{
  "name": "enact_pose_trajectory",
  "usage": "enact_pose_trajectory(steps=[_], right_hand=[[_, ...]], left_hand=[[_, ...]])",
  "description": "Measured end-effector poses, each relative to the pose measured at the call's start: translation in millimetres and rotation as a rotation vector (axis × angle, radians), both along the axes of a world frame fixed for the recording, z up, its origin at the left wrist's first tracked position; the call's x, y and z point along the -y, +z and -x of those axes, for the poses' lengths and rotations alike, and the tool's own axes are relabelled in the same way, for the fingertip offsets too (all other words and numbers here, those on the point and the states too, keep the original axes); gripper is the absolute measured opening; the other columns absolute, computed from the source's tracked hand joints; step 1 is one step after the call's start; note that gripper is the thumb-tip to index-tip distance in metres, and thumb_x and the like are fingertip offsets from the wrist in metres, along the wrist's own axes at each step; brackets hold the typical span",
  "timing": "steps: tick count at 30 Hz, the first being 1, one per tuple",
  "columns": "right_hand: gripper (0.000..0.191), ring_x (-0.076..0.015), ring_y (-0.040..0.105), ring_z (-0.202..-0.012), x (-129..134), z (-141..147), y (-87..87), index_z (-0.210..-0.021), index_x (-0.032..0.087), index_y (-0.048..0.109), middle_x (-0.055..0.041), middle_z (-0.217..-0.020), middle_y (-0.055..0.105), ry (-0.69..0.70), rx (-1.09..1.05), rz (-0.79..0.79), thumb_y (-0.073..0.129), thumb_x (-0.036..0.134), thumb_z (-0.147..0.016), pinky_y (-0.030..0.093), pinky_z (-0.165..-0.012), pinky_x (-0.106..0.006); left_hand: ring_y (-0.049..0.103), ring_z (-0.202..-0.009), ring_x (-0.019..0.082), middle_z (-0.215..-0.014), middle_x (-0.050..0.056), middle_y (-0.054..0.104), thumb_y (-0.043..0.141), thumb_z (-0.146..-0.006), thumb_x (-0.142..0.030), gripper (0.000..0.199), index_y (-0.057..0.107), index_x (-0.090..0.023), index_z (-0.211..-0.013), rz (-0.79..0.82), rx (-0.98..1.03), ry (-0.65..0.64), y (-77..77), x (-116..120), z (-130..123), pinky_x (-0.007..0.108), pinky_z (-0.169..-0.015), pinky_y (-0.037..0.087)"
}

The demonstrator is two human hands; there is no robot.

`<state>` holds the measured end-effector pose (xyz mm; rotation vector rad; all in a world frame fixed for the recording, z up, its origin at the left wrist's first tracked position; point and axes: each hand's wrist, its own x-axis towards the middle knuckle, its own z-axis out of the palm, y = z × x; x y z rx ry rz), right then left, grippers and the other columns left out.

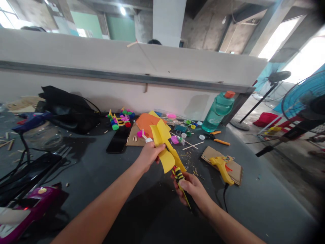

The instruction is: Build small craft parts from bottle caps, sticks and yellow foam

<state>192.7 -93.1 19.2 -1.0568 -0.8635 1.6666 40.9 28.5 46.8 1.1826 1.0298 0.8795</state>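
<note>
My left hand (pixel 151 154) pinches a bent yellow sheet (pixel 166 161), which looks like craft foam or stiff paper and has several folded or cut flaps. In my right hand (pixel 191 189) is a yellow-and-black utility knife (pixel 178 173), fingers wrapped around its long handle. Its front end meets the lower edge of the sheet, and the blade itself cannot be made out. Behind the sheet lies an orange sheet (pixel 148 123) on a piece of cardboard (pixel 132 137).
A black phone (pixel 117 141) and small colourful wheeled toys (pixel 119 121) are left of centre. Bottle caps (pixel 183 135), orange-handled pliers (pixel 220 141) and a teal bottle (pixel 218 112) stand or lie right. A yellow glue gun (pixel 222 167) rests on cardboard (pixel 208 154). A low wall (pixel 101 54) bounds the back.
</note>
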Motion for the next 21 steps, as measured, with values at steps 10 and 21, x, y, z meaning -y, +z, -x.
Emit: enact_pose_trajectory(steps=[10,21], right_hand=[[0.039,-0.0056,0.039,-0.047,-0.2,0.3,0.7,-0.091,0.014,0.054,0.0017,-0.067,0.049,-0.007,0.002,0.004,0.069,0.041,-0.066,0.035,-0.034,-0.016],[0.036,-0.0056,0.039,-0.047,-2.4,-2.8,2.7,-0.088,0.015,0.053,0.0016,-0.067,0.049,0.019,-0.015,-0.001,0.068,0.039,-0.066,0.033,-0.033,-0.015]], left_hand=[[0.049,-0.041,0.01,-0.058,0.002,0.059,0.065,-0.07,-0.038,0.028,0.062,-0.011,-0.079,0.018,0.002,-0.001,1.5,1.7,-1.4,0.018,-0.031,0.031],[0.047,-0.04,0.01,-0.052,-0.001,0.054,0.063,-0.071,-0.038,0.025,0.058,-0.013,-0.073,0.005,-0.027,-0.057,5.4,3.8,0.1,0.019,-0.031,0.032]])
